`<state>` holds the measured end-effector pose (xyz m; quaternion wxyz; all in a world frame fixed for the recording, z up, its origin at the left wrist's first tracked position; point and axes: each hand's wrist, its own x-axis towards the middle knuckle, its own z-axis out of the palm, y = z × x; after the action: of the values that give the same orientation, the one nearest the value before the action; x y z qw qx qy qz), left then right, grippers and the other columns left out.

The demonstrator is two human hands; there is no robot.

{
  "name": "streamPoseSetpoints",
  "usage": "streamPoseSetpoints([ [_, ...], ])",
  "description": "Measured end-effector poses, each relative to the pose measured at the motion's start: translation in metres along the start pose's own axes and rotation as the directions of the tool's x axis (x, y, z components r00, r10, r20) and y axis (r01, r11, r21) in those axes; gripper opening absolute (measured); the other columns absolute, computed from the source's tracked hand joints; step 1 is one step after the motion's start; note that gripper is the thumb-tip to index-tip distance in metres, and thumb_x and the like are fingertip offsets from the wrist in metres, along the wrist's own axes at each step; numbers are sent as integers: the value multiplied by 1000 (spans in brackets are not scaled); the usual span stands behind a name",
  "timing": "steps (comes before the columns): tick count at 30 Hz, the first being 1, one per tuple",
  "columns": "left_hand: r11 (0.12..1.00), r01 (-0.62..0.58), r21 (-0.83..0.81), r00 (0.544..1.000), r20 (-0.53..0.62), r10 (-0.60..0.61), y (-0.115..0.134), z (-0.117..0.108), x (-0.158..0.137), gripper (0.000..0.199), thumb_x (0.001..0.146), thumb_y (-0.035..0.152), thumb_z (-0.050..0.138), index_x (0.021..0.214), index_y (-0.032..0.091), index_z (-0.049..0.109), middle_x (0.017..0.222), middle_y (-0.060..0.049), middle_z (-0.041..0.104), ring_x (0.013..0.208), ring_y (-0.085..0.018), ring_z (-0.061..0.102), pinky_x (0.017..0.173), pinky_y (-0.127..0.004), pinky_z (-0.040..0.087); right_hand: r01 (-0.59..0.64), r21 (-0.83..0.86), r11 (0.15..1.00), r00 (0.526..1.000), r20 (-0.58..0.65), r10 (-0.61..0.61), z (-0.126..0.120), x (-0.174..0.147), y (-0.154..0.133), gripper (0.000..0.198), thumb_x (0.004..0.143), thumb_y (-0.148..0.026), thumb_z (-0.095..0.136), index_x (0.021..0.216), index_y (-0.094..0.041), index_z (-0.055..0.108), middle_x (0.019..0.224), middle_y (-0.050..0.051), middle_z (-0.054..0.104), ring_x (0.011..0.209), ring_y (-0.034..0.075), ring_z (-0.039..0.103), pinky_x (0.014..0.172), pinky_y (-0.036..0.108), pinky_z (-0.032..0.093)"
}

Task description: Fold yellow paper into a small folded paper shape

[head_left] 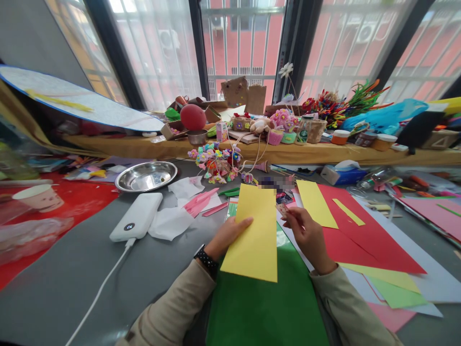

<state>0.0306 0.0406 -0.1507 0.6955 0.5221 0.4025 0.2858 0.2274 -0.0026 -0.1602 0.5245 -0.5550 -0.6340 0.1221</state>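
My left hand (228, 234) grips a yellow sheet of paper (254, 240) near its left edge, thumb on top and the other fingers hidden behind. The sheet is held up at a slant above a dark green sheet (273, 307) on the table. Close to the paper's upper right edge, my right hand (309, 235) is closed in a pinch on a small brownish patterned piece (283, 209), whose kind I cannot make out. Beside that hand lie a red sheet (363, 230), a yellow sheet (317, 204) and a thin yellow strip (348, 212).
A white power bank (137, 218) with a cable lies left, near a metal plate (124, 181) and crumpled tissues (171, 223). A paper cup (38, 198) stands farther left. Craft flowers (216, 161) and jars (340, 137) line the back ledge. Pale green paper (398, 293) lies right.
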Motion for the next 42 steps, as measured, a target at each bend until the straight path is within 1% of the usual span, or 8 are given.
streamPoseSetpoints([
  [4,957,-86,278,992,-69,109,-5,0,4,39,70,42,51,94,11,52,94,-12,60,76,-21,57,63,-28,44,-20,-170,985,999,-32,15,-1,4,0,16,80,-32,41,86,-20,50,72,2,63,57,14,61,52,23,45],
  [8,836,-206,509,936,-148,321,-5,0,6,35,71,38,48,96,13,47,97,-9,57,83,-20,53,67,-26,41,-1,-308,951,1000,-10,-2,-2,7,4,18,79,-31,41,84,-20,53,76,3,63,63,16,60,55,24,43],
  [14,689,-144,710,943,-112,313,-6,-3,10,29,78,33,30,60,16,44,60,-1,49,58,-14,44,50,-22,32,32,-442,897,999,38,-17,-2,8,17,18,79,-28,39,83,-20,55,78,3,63,67,17,58,57,25,41],
  [19,673,-152,724,975,-2,224,-6,-7,10,31,77,36,30,54,16,39,53,2,41,51,-11,38,46,-21,26,100,-541,835,995,80,-67,0,8,25,18,78,-26,41,81,-18,57,77,5,62,70,18,56,60,26,40],
  [25,624,-137,769,943,-90,319,-6,-9,9,25,72,32,38,54,16,42,55,2,44,53,-11,38,47,-20,25,105,-585,804,992,116,-45,0,8,31,17,76,-23,41,78,-18,57,75,5,61,71,19,55,59,27,39],
  [32,577,-89,812,949,-107,298,-4,-15,7,33,71,36,40,46,15,46,45,3,41,47,-10,38,43,-20,21,116,-618,777,991,127,-47,-1,9,32,18,75,-19,39,79,-19,57,74,5,61,69,18,55,57,26,39],
  [37,648,-63,759,956,-140,257,-2,-18,3,26,66,37,48,58,14,57,47,2,51,47,-11,46,45,-19,30,111,-621,776,991,130,-38,0,8,32,18,77,-21,40,81,-18,57,76,5,61,71,19,55,58,26,39],
  [42,716,-25,698,968,-163,192,-5,-18,5,29,67,40,46,55,14,54,44,2,52,44,-11,51,46,-19,36,119,-586,802,993,55,-107,0,9,31,19,78,-21,40,86,-18,57,80,5,61,75,18,53,62,27,39],
])
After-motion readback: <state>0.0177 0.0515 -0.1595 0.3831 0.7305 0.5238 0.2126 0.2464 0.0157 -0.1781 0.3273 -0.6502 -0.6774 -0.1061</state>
